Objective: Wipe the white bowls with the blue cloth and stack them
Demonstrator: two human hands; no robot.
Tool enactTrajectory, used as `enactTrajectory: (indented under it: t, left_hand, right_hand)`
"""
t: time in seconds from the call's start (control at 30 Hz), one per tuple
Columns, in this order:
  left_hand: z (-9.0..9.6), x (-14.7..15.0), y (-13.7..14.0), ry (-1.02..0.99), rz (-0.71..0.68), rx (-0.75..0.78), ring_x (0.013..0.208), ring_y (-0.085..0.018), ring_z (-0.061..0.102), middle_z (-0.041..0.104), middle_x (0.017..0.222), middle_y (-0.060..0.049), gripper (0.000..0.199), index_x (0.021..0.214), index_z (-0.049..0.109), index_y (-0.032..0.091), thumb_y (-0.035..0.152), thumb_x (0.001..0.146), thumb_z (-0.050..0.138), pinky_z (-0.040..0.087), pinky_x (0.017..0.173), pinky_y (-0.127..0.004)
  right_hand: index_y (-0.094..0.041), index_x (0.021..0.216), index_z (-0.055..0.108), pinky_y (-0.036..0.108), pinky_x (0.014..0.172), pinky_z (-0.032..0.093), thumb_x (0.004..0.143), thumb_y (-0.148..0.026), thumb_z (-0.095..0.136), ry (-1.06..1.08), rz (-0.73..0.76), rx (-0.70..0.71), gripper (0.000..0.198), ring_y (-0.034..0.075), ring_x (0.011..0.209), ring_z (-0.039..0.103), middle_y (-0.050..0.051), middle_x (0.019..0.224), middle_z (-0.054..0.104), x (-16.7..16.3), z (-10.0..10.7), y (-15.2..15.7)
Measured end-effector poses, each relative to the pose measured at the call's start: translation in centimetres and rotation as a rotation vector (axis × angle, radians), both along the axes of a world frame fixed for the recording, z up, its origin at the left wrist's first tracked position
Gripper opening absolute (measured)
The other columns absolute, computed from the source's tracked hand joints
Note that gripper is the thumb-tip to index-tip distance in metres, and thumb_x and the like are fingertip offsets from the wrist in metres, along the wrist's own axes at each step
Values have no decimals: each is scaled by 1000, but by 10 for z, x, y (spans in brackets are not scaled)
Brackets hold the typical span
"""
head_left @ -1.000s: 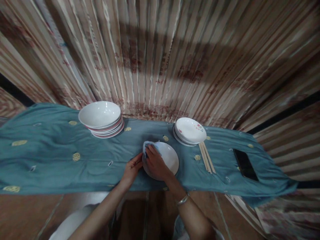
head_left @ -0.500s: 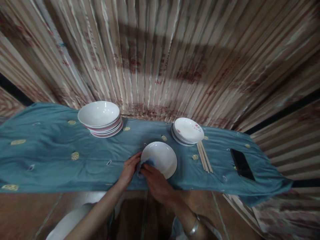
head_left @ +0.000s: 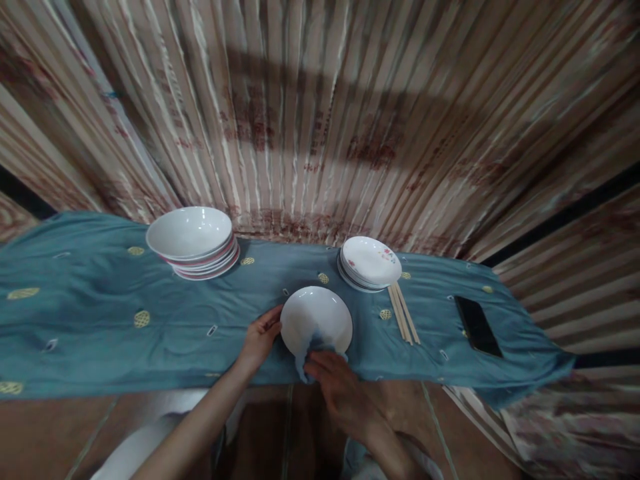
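Note:
A white bowl (head_left: 320,313) sits near the table's front edge, between my hands. My left hand (head_left: 261,339) grips its left rim, with the fingers closed on the edge. A blue-grey cloth (head_left: 302,363) is bunched under the fingers of my right hand (head_left: 335,380), which presses it against the bowl's near inner side and rim. Part of the cloth hangs over the front rim. The fingertips of my right hand are partly hidden by the cloth.
At the back left stands a stack of white bowls (head_left: 193,233) with red bands. A stack of flowered plates (head_left: 373,261) is at the back right, beside several wooden chopsticks (head_left: 403,313). Farther right lies a black phone (head_left: 477,327). A teal tablecloth (head_left: 185,363) covers the table; pleated curtains (head_left: 300,120) hang behind.
My right hand has slid the cloth from the bowl's left side round to its near side. My left hand stays at the left rim. The view has shifted slightly.

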State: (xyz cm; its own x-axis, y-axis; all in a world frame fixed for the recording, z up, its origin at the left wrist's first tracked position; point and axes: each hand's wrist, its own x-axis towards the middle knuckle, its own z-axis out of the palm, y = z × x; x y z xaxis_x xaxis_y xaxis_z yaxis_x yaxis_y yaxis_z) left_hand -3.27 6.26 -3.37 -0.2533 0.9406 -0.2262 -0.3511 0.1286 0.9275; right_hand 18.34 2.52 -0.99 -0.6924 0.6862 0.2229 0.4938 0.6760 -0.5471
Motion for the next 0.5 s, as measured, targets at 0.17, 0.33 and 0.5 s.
enactTrajectory:
  t: [0.17,0.33,0.5]
  left_hand:
    - [2,-1,0,1,6,-19,100,-30,65,75,96,-11,49,93,73,15,34,49,79,44,95,-43]
    - [0,0,2,12,25,-32,103,-31,64,75,96,-12,51,94,73,15,37,48,80,45,94,-43]
    - [5,4,2,10,33,-28,103,-31,64,74,98,-13,50,94,72,15,38,49,80,45,94,-42]
  right_hand:
    - [-22,110,66,36,96,45,85,-11,41,142,-148,-56,37,20,111,58,8,118,65,25,-4,-1]
    - [-20,104,69,30,86,50,87,-24,42,296,-506,-294,32,21,98,65,9,104,70,50,-5,-11]
    - [-18,88,71,26,68,47,87,-49,47,311,-559,-532,39,19,73,64,5,76,69,38,-7,-11]
